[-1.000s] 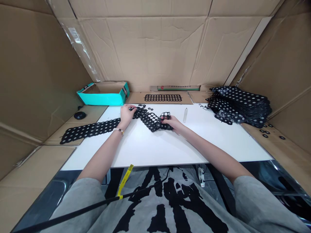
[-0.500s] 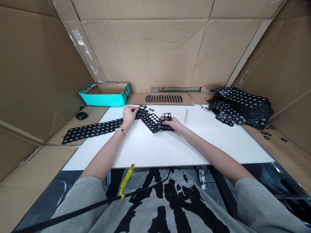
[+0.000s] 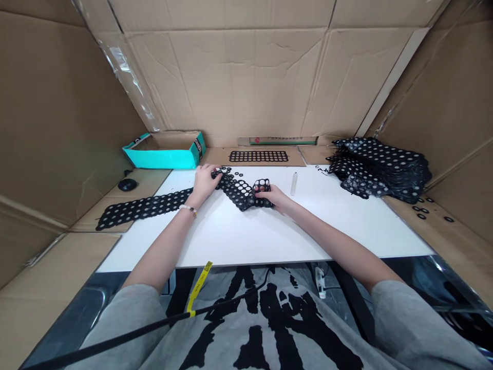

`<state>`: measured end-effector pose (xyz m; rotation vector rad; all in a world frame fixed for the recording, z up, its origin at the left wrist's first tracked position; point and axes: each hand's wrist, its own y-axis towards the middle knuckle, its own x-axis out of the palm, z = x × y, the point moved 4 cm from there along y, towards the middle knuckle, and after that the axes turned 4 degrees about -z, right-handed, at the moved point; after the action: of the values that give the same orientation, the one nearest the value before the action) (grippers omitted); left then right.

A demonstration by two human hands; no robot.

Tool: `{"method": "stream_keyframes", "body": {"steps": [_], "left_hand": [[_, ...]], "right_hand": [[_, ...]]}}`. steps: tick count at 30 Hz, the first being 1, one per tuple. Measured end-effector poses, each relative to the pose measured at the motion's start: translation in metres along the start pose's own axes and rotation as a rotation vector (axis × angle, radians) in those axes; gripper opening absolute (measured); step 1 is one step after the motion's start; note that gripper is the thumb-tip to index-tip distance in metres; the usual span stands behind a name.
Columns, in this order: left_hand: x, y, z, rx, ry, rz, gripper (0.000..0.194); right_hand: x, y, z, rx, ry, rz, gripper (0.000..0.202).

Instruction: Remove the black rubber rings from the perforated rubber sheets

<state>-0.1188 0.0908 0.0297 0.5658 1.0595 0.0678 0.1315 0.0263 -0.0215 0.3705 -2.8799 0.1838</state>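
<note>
- One black perforated strip (image 3: 142, 209) lies across the left edge of the white board (image 3: 239, 236).
- My left hand (image 3: 205, 182) curls over the far end of a perforated sheet (image 3: 234, 192), mid-board; whether it grips, I cannot tell.
- My right hand (image 3: 275, 196) is clamped on the sheet's curled right end.
- A dotted black pile (image 3: 396, 167) sits far right.

- Right hand (image 3: 271, 196) holds black perforated sheet (image 3: 234, 193) at three o'clock
- Left hand (image 3: 205, 182) touches its ten o'clock end
- Teal box (image 3: 162, 158) sits beyond, towards ten
</note>
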Motion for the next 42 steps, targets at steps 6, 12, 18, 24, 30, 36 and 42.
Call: {"method": "stream_keyframes", "body": {"steps": [6,12,18,24,30,36,42], "left_hand": [[0.015,-0.002,0.007,0.235,-0.016,-0.425,0.023],[0.030,-0.003,0.002,0.147,0.062,-0.267,0.026],[0.030,-0.002,0.001,0.089,0.024,-0.195,0.023],[0.012,-0.003,0.024,0.117,-0.071,-0.138,0.026],[0.024,-0.025,0.093,0.169,-0.416,-0.449,0.034],[0.041,-0.032,0.099,0.045,-0.467,-0.457,0.031],[0.057,-0.028,0.080,-0.140,-0.754,-0.575,0.030]], "right_hand": [[0.000,0.000,0.000,0.001,-0.007,-0.001,0.030],[0.001,0.000,0.000,0.003,-0.005,0.005,0.030],[0.001,0.000,-0.002,0.018,0.006,0.011,0.031],[0.003,-0.001,-0.003,0.001,-0.003,-0.011,0.028],[0.001,0.001,-0.001,-0.052,-0.070,-0.013,0.026],[0.004,-0.002,-0.002,-0.072,-0.098,0.001,0.022],[0.003,0.001,0.001,-0.063,-0.207,0.048,0.014]]}}
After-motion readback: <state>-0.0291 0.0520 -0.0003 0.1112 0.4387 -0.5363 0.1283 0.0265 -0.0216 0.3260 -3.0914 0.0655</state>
